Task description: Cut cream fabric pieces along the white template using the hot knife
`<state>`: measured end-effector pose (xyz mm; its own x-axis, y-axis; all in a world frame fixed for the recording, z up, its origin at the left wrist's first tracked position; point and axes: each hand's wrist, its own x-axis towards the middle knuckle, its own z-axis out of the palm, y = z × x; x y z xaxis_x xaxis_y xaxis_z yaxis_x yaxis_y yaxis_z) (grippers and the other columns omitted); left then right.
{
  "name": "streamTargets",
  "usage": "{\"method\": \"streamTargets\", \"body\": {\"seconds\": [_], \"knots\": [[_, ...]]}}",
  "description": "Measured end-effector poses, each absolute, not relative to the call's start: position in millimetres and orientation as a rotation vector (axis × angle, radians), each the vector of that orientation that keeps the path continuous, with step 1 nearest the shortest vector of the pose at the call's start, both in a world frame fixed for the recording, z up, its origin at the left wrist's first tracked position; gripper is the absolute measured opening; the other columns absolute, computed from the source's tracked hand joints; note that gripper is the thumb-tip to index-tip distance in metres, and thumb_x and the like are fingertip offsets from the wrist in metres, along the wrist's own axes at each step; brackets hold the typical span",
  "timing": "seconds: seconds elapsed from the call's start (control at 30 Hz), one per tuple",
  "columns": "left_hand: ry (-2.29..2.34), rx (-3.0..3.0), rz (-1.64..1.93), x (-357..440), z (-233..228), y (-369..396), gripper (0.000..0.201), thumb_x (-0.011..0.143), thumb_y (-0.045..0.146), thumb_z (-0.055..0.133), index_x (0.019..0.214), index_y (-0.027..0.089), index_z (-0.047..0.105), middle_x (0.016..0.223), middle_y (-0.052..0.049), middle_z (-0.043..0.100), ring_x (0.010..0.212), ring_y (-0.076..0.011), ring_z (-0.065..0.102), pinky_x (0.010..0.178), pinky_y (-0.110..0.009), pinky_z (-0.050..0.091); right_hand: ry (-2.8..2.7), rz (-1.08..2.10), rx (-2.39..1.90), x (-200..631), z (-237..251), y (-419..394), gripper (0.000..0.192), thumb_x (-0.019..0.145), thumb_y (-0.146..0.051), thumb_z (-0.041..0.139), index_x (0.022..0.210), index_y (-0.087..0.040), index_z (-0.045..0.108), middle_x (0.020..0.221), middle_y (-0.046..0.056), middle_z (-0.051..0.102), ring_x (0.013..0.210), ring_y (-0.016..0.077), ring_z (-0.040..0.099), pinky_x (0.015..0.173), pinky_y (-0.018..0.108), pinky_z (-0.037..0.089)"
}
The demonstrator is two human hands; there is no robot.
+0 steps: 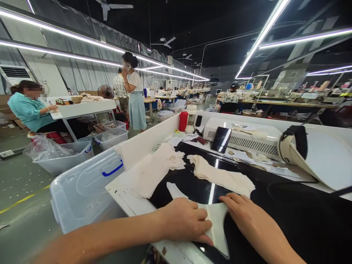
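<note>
Both hands lay flat on 1 cream fabric piece (217, 223) at the near edge of the black mat (288, 220) that covered the desk (132, 190). The left hand (184, 222) pressed down on the piece's left side, fingers spread and not curled in any grip, most likely to keep the thin material from sliding on the glossy mat. The right hand (247, 216) rested open on the piece's right edge, fingertips toward the left hand, seemingly smoothing or lining it up; neither hand clasped anything.

Just beyond the fabric piece, farther up the mat, sat a stack of similar cream pieces (222, 176), fanned so single layers could be taken off. Left of that stack lay a second, looser pile of white pieces (156, 168). Beyond the stack leaned a dark phone (221, 139) against a white machine box (247, 141), and a red bottle (183, 121) stood farther back. Right of the stack, a cap-like cream and black item (294, 146) lay on its side. Left of the desk, on the floor, stood a clear plastic bin (85, 187) with blue handles. Other people worked at distant desks.
</note>
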<state>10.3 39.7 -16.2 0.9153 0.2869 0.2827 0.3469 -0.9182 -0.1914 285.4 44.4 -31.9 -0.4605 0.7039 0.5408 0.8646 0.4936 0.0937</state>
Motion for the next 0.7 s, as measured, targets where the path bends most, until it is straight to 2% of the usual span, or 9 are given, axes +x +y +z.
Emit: {"method": "streamTargets", "body": {"seconds": [0.03, 0.1, 0.2, 0.27, 0.33, 0.43, 0.57, 0.7], "knots": [[-0.471, -2.819, -0.383, 8, -17, 38, 0.052, 0.113, 0.067, 0.064, 0.098, 0.018, 0.072, 0.084, -0.003, 0.068, 0.065, -0.0172, 0.056, 0.049, -0.036, 0.031, -2.328, -0.664, -1.328, 286, -26, 43, 0.047, 0.090, 0.005, 0.047, 0.103, -0.023, 0.083, 0.097, 0.007, 0.084, 0.078, 0.0262, 0.078, 0.067, 0.037, 0.059], [-0.476, -2.786, -0.405, 2, -14, 35, 0.045, 0.112, 0.062, 0.068, 0.103, 0.018, 0.070, 0.086, -0.003, 0.067, 0.069, -0.0186, 0.059, 0.052, -0.036, 0.034, -2.349, -0.772, -1.378, 285, -14, 38, 0.053, 0.088, 0.010, 0.047, 0.116, -0.020, 0.081, 0.107, 0.010, 0.085, 0.086, 0.0295, 0.079, 0.068, 0.039, 0.058], [-0.472, -2.778, -0.417, -4, -10, 32, 0.037, 0.113, 0.055, 0.071, 0.108, 0.018, 0.068, 0.091, -0.003, 0.067, 0.073, -0.0194, 0.061, 0.055, -0.036, 0.038, -2.372, -0.784, -1.425, 277, -1, 26, 0.067, 0.085, 0.015, 0.046, 0.135, -0.019, 0.075, 0.126, 0.011, 0.083, 0.107, 0.0308, 0.079, 0.079, 0.040, 0.061], [-0.465, -2.776, -0.419, -5, -8, 31, 0.034, 0.114, 0.052, 0.069, 0.110, 0.018, 0.067, 0.092, -0.003, 0.067, 0.075, -0.0198, 0.061, 0.057, -0.036, 0.041, -2.398, -0.707, -1.383, 267, 3, 16, 0.068, 0.085, 0.015, 0.047, 0.136, -0.023, 0.073, 0.126, 0.009, 0.082, 0.111, 0.0268, 0.078, 0.085, 0.037, 0.061], [-0.448, -2.766, -0.426, -6, -7, 31, 0.033, 0.116, 0.050, 0.066, 0.111, 0.018, 0.067, 0.092, -0.004, 0.067, 0.075, -0.0200, 0.062, 0.059, -0.035, 0.043, -2.431, -0.542, -1.290, 257, 2, 7, 0.063, 0.088, 0.014, 0.048, 0.130, -0.025, 0.074, 0.120, 0.006, 0.081, 0.106, 0.0229, 0.078, 0.085, 0.034, 0.061], [-0.426, -2.752, -0.430, -6, -7, 30, 0.033, 0.117, 0.049, 0.064, 0.113, 0.016, 0.067, 0.093, -0.004, 0.067, 0.075, -0.0202, 0.063, 0.060, -0.035, 0.046, -2.470, -0.395, -1.208, 248, -4, 1, 0.058, 0.087, 0.014, 0.049, 0.122, -0.025, 0.075, 0.108, 0.003, 0.079, 0.092, 0.0212, 0.077, 0.077, 0.034, 0.059], [-0.483, -2.755, -0.415, -10, -5, 28, 0.033, 0.116, 0.050, 0.066, 0.120, 0.017, 0.067, 0.096, -0.003, 0.069, 0.075, -0.0213, 0.065, 0.058, -0.037, 0.045, -2.460, -0.419, -1.245, 248, -13, 3, 0.061, 0.082, 0.016, 0.050, 0.120, -0.024, 0.075, 0.100, 0.003, 0.078, 0.082, 0.0219, 0.075, 0.068, 0.034, 0.055], [-0.595, -2.764, -0.367, -19, 0, 22, 0.030, 0.111, 0.048, 0.075, 0.116, 0.019, 0.067, 0.096, -0.002, 0.070, 0.072, -0.0205, 0.067, 0.057, -0.035, 0.044, -2.458, -0.443, -1.275, 248, -13, 1, 0.062, 0.081, 0.017, 0.052, 0.122, -0.023, 0.075, 0.101, 0.002, 0.078, 0.083, 0.0225, 0.074, 0.069, 0.035, 0.055]]}}
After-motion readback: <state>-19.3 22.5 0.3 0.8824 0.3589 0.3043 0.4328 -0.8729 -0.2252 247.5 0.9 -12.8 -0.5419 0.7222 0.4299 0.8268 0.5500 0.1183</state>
